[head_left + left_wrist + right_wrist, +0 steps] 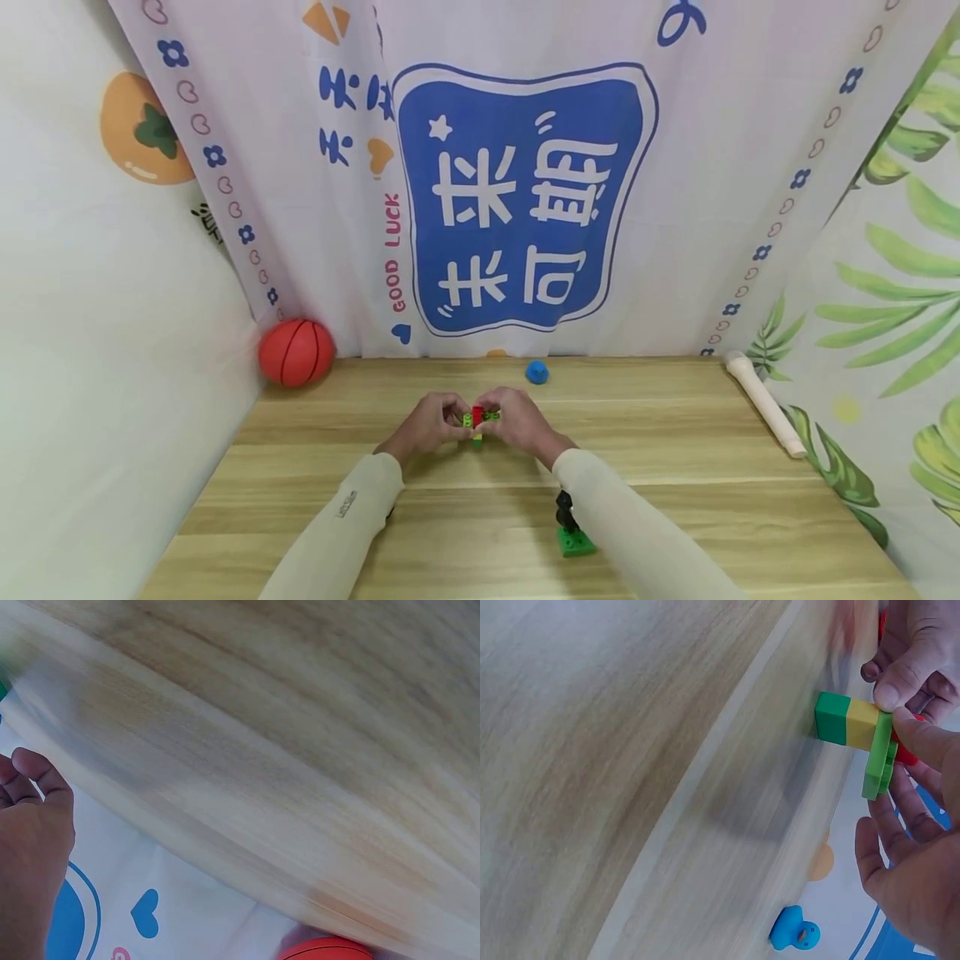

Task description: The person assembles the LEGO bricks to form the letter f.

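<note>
Both hands meet over the far middle of the table at a small stack of toy building bricks (pixel 861 724). Dark green sits at the bottom, then a yellow brick (pixel 862 724), a long light green brick (pixel 879 761) laid crosswise, and a red brick (pixel 477 414) on top. My left hand (pixel 433 423) pinches the stack from the left, its thumb at the light green brick. From the other side my right hand (pixel 519 423) grips the red brick between thumb and fingers. The left wrist view catches only part of a hand (pixel 34 847), with the stack out of sight.
Close to the right sleeve, a black figure (pixel 566 511) stands on a green base plate (pixel 576 542). A blue toy duck (pixel 537 372) lies at the table's back edge. A red ball (pixel 297 352) occupies the back left corner, and a white cylinder (pixel 765 406) lies along the right edge.
</note>
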`<state>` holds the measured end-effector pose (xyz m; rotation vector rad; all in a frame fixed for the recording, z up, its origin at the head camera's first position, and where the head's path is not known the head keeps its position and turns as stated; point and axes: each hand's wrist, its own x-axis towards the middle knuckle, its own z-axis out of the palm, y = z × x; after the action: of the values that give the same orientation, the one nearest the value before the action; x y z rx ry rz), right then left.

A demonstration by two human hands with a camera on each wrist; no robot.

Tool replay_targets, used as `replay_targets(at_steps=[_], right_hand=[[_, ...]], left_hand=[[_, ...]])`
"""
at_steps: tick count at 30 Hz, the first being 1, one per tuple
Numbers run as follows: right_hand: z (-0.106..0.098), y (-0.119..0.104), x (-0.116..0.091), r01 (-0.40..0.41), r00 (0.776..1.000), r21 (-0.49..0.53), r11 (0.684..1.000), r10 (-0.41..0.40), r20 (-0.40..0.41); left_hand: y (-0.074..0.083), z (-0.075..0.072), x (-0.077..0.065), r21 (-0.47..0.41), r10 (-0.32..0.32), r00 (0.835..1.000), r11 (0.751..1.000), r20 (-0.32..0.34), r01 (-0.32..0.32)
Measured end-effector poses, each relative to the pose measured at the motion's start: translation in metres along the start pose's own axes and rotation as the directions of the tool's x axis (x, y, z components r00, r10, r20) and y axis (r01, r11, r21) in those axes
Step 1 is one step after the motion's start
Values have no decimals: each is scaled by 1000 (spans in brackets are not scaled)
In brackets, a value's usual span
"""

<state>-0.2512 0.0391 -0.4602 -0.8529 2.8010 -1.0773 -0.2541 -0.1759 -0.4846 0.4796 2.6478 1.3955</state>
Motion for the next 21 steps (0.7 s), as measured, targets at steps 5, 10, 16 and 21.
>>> replay_targets(at_steps=[5, 10, 16, 21], right_hand=[[-6, 5, -7, 46, 997, -67, 997, -42, 63], [-22, 13, -31, 38, 992, -22, 999, -35, 120], [-44, 37, -73, 20, 976, -3, 1000, -19, 219], [-55, 57, -110, 2, 943, 64, 998, -23, 331]], left_hand=[[2, 1, 1, -8, -19, 1000, 1000, 11, 20], [2, 0, 1, -18, -55, 998, 998, 5, 55], [3, -1, -1, -24, -73, 997, 997, -3, 73], [1, 0, 0, -29, -81, 997, 996, 8, 81]])
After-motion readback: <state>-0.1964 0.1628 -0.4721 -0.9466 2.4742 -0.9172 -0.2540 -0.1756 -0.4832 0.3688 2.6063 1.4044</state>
